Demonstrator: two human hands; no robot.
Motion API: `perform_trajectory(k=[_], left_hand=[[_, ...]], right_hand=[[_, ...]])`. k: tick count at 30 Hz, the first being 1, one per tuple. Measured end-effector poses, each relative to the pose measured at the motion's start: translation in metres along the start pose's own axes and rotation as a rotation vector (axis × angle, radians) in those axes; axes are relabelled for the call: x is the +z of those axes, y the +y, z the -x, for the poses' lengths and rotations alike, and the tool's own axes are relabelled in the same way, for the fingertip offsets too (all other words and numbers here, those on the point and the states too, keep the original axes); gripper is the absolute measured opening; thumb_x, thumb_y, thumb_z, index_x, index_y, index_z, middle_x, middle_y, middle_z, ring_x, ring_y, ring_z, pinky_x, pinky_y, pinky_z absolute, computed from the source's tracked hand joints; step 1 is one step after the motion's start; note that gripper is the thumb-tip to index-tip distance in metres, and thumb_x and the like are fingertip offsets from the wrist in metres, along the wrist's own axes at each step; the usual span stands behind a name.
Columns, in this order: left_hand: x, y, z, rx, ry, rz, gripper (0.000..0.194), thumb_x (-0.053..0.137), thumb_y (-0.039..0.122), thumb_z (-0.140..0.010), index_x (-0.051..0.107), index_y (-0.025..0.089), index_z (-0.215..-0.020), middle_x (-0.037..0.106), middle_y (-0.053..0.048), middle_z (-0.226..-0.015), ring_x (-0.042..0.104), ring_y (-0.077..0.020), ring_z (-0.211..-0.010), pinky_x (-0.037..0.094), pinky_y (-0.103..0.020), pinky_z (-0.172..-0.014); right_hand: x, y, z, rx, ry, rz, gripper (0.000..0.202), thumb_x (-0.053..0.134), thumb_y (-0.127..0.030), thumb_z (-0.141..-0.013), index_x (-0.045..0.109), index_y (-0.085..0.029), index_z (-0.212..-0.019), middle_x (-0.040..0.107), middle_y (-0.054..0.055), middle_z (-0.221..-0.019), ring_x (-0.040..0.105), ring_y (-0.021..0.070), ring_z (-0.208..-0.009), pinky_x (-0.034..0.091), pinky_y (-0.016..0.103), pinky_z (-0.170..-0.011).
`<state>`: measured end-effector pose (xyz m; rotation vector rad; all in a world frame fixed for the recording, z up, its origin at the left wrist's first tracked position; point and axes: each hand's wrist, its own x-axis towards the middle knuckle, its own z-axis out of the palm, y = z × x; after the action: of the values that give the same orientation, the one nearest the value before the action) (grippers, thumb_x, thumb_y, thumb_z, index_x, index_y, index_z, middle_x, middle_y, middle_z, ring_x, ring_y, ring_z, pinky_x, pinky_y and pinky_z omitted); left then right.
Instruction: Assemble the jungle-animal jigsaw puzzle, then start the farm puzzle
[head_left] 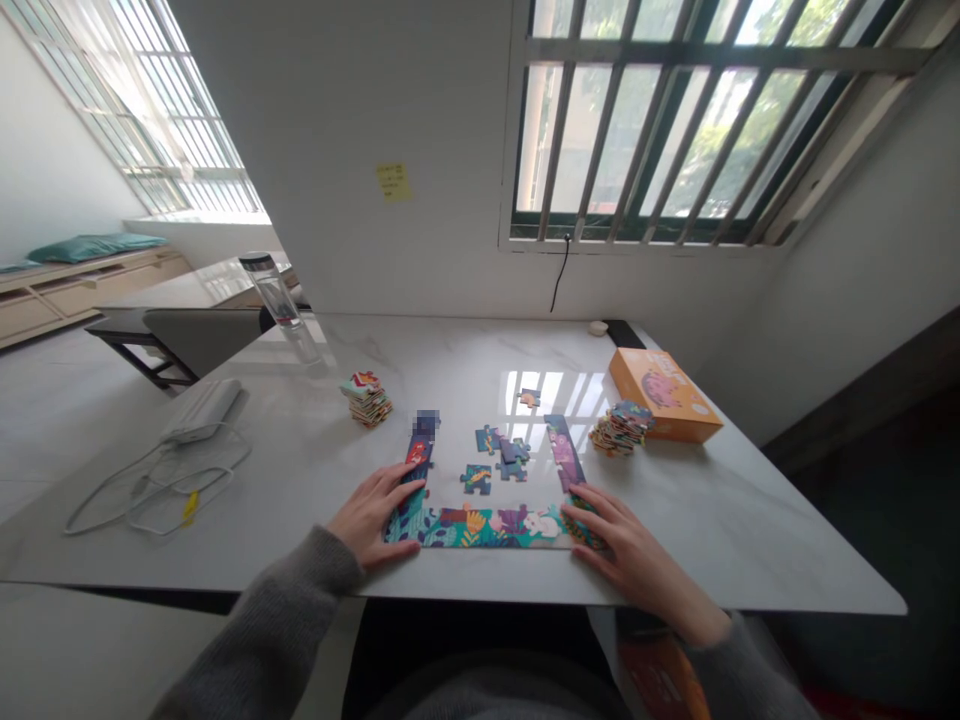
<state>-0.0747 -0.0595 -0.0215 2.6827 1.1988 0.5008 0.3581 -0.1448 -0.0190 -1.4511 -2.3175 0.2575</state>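
Observation:
A U-shaped jigsaw puzzle border [487, 528] of joined colourful pieces lies flat near the table's front edge. My left hand [375, 515] rests on its left side, fingers apart and thumb near the bottom corner. On the right side of the border lies my right hand [619, 540], its fingers stretched over the lower pieces. Inside the U are several loose puzzle pieces [476, 480], some overlapping. One more single piece [529, 398] sits farther back. Stacks of puzzle pieces stand at the left [367, 400] and at the right [621, 430].
An orange box [667, 395] lies behind the right stack. To the left, a white device [202, 410] trails a looped cable [142, 500] with a yellow tag. A clear bottle [274, 292] stands at the table's far left edge. A small white object [598, 328] is at the back.

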Motion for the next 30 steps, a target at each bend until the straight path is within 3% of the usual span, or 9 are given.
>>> perform_trajectory(k=[9,23,27,30], left_hand=[[0.014,-0.001,-0.013,0.003,-0.007,0.007,0.073,0.071,0.058,-0.076,0.054,0.025,-0.139,0.047,-0.011,-0.149,0.041,-0.0346,-0.134,0.040,-0.050,-0.114],[0.012,0.001,-0.017,-0.020,0.015,-0.029,0.070,0.067,0.060,-0.080,0.054,0.024,-0.139,0.050,-0.012,-0.146,0.046,-0.0338,-0.130,0.041,-0.048,-0.110],[0.000,0.007,-0.036,-0.035,0.049,-0.027,0.055,0.055,0.055,-0.091,0.055,0.024,-0.136,0.059,-0.010,-0.135,0.052,-0.0299,-0.123,0.043,-0.046,-0.106],[-0.003,0.016,-0.063,0.022,0.014,-0.006,0.044,0.054,0.048,-0.093,0.060,0.023,-0.129,0.065,-0.010,-0.124,0.057,-0.0284,-0.114,0.045,-0.044,-0.100]], right_hand=[[-0.003,0.014,0.003,0.029,0.038,-0.019,0.041,0.061,-0.036,-0.094,0.062,-0.032,-0.136,0.051,0.009,-0.150,0.046,0.0311,-0.139,0.046,0.053,-0.112],[-0.011,0.011,-0.004,0.019,0.031,-0.020,0.043,0.061,-0.035,-0.095,0.059,-0.028,-0.137,0.052,0.011,-0.147,0.047,0.0295,-0.138,0.045,0.050,-0.112],[-0.023,0.004,-0.022,-0.011,0.084,-0.003,0.040,0.061,-0.033,-0.094,0.060,-0.026,-0.134,0.059,0.013,-0.138,0.054,0.0303,-0.129,0.048,0.052,-0.107],[-0.028,-0.002,-0.047,-0.082,0.036,-0.021,0.038,0.057,-0.030,-0.097,0.059,-0.025,-0.134,0.063,0.012,-0.132,0.057,0.0275,-0.124,0.049,0.047,-0.103]])
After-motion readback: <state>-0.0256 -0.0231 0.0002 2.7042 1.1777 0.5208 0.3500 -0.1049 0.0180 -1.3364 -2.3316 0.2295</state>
